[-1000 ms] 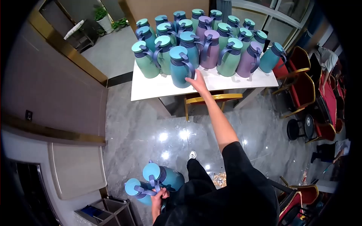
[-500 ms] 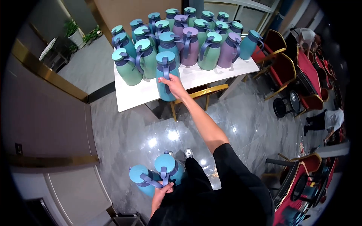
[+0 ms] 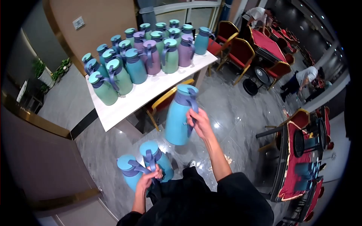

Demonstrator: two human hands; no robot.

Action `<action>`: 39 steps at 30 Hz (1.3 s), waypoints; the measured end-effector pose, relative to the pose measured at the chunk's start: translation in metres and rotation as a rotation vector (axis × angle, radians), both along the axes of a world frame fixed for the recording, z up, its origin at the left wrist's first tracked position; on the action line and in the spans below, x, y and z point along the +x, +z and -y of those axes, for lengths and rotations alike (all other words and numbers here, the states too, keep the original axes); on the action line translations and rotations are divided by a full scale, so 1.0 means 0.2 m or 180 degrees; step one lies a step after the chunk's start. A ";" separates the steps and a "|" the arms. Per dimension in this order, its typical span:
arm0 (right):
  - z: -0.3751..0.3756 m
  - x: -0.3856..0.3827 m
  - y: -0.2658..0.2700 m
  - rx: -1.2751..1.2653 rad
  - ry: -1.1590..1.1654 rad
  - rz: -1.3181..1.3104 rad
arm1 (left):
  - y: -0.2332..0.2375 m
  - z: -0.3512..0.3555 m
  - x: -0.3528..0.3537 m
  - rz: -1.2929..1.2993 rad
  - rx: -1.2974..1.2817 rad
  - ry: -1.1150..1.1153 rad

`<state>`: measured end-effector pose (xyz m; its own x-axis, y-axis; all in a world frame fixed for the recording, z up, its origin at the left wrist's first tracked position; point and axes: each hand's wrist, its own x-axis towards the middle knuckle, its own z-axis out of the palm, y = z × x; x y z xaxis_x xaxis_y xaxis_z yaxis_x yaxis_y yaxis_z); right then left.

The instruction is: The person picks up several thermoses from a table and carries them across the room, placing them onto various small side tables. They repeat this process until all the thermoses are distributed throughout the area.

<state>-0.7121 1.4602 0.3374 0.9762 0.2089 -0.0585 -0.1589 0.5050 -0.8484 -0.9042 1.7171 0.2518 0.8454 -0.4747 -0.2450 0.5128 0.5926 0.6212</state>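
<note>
My right hand (image 3: pixel 200 123) is wrapped round the handle of a blue thermos jug (image 3: pixel 176 122), held upright in the air in front of the table. My left hand (image 3: pixel 149 178), lower down near my body, grips the handles of two more blue thermos jugs together: a left jug (image 3: pixel 130 177) and a right jug (image 3: pixel 164 165). Both have light blue lids and dark blue-purple handles. On the white table (image 3: pixel 113 116) stand several jugs, among them a green jug (image 3: pixel 104 92), a purple jug (image 3: pixel 152 62) and a teal jug (image 3: pixel 136 69).
A gold-framed chair (image 3: pixel 163 101) is tucked at the table's front. Red chairs (image 3: pixel 241 52) stand right of it, with a black round-topped stand (image 3: pixel 260 77). Farther right are red-covered tables (image 3: pixel 296 165), and a person (image 3: pixel 305 77) bends over. A wall (image 3: pixel 30 135) lies left.
My right hand has lifted its blue jug off the table edge and brought it toward me. The left hand still holds its two jugs, and the view has turned right.
</note>
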 end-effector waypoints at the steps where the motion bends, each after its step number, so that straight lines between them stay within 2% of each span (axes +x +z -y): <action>1: 0.09 -0.09 -0.03 0.0059 -0.0176 -0.0121 | 0.01 0.04 0.04 -0.0037 -0.0286 -0.0115; 3: 0.27 -0.25 -0.10 0.0205 -0.0544 -0.0344 | 0.00 0.12 0.11 0.0037 -0.0628 -0.0443; 5: 0.49 -0.42 -0.17 0.0208 -0.0766 -0.0482 | 0.05 0.26 0.18 0.0301 -0.0564 -0.0636; 6: 0.61 -0.48 -0.20 0.0217 -0.0876 -0.0544 | -0.01 0.33 0.22 0.0462 -0.0496 -0.0738; 7: 0.74 -0.54 -0.23 0.0249 -0.1034 -0.0510 | 0.05 0.43 0.24 0.0281 -0.0225 -0.0511; 8: 0.87 -0.61 -0.25 0.0284 -0.1186 -0.0495 | 0.10 0.54 0.30 0.0577 -0.0167 -0.0806; 9: 0.99 -0.72 -0.29 0.0328 -0.1357 -0.0515 | 0.12 0.66 0.33 0.0394 -0.0495 -0.0861; 13: 1.42 -1.03 -0.26 0.0600 -0.1867 -0.0677 | 0.14 1.14 0.40 0.0417 -0.0208 -0.1294; 16: 1.64 -1.26 -0.25 0.0498 -0.2229 -0.0663 | 0.15 1.45 0.41 0.0489 0.0058 -0.1734; 19: 1.84 -1.43 -0.23 0.0529 -0.2490 -0.0787 | 0.16 1.76 0.44 0.0487 -0.0176 -0.2080; 22: 2.01 -1.55 -0.21 0.0339 -0.2936 -0.0950 | 0.14 1.99 0.46 0.0403 -0.0277 -0.2202; 24: 2.09 -1.63 -0.22 -0.0040 -0.3642 -0.1062 | 0.11 2.14 0.42 0.0421 -0.0345 -0.2228; 25: 2.15 -1.67 -0.23 -0.0229 -0.4008 -0.1133 | 0.08 2.21 0.41 0.0293 -0.0414 -0.2142; 28: 2.31 -1.77 -0.29 -0.0119 -0.4713 -0.1311 | -0.03 2.36 0.46 -0.0118 -0.0520 -0.1820; 31: 2.53 -1.79 -0.31 -0.0461 -0.5065 -0.1444 | -0.06 2.57 0.61 -0.0037 -0.0711 -0.2253; 36: 3.02 -1.86 -0.33 -0.1427 -0.5967 -0.1891 | -0.16 3.02 0.90 -0.0196 -0.0326 -0.2339; 39: 3.28 -1.92 -0.25 -0.1225 -0.6547 -0.2096 | -0.24 3.39 1.14 -0.0271 0.0213 -0.2465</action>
